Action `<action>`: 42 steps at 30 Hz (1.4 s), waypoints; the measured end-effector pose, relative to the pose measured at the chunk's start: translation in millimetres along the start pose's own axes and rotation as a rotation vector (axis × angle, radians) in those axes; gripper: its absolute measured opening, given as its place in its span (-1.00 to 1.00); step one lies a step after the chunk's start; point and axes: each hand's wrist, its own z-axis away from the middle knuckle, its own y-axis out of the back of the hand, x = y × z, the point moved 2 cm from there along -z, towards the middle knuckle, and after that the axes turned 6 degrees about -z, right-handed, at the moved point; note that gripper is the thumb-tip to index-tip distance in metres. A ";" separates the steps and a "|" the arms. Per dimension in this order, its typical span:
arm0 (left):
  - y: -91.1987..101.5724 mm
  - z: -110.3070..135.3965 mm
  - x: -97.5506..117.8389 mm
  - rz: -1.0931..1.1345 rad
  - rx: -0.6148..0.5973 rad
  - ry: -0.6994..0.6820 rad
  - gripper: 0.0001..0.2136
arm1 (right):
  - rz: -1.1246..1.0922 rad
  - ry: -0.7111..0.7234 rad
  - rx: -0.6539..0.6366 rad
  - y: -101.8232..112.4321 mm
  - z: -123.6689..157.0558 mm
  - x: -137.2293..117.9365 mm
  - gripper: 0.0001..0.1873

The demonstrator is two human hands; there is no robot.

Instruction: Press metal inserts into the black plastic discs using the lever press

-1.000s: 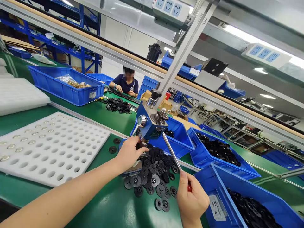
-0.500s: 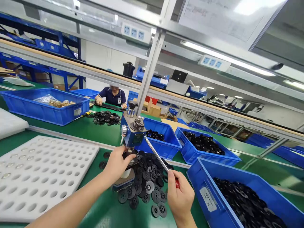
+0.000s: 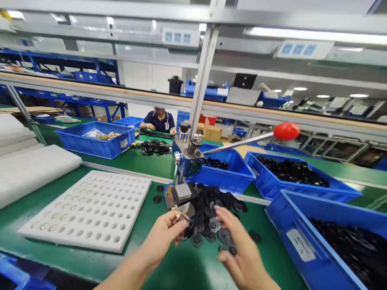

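Note:
My left hand (image 3: 165,231) is closed in a pinch on a small part (image 3: 182,217) with a shiny brownish face, in front of the press base; its exact kind is unclear. My right hand (image 3: 238,247) is open, fingers apart, over the near right side of a pile of black plastic discs (image 3: 208,211). Behind the hands stands a blue hand lever press (image 3: 192,166). Its lever (image 3: 242,141) points up to the right and ends in a red knob (image 3: 286,131). Neither hand touches the lever.
On the left lies a white foam tray (image 3: 99,217) with rows of holes, some holding ringed parts. Blue bins (image 3: 298,237) of black parts stand to the right and behind the press. Another blue bin (image 3: 93,147) stands back left. A co-worker (image 3: 160,121) sits across the bench.
My right hand has let go of the lever, which has swung up. My left hand has drawn back from under the press toward me with a small part. The view has shifted.

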 end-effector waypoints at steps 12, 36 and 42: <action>-5.5 65.1 -46.9 0.612 -0.345 0.574 -0.61 | -0.325 -0.108 -0.341 -60.2 32.0 -53.8 -0.52; 10.8 48.3 -63.9 0.198 -0.253 0.457 -0.60 | -0.416 -0.404 -0.366 -53.0 39.9 -39.2 -0.70; 8.5 40.7 -107.5 0.112 -0.230 0.466 -0.51 | -0.363 -0.466 -0.372 -63.2 50.7 -22.2 -0.69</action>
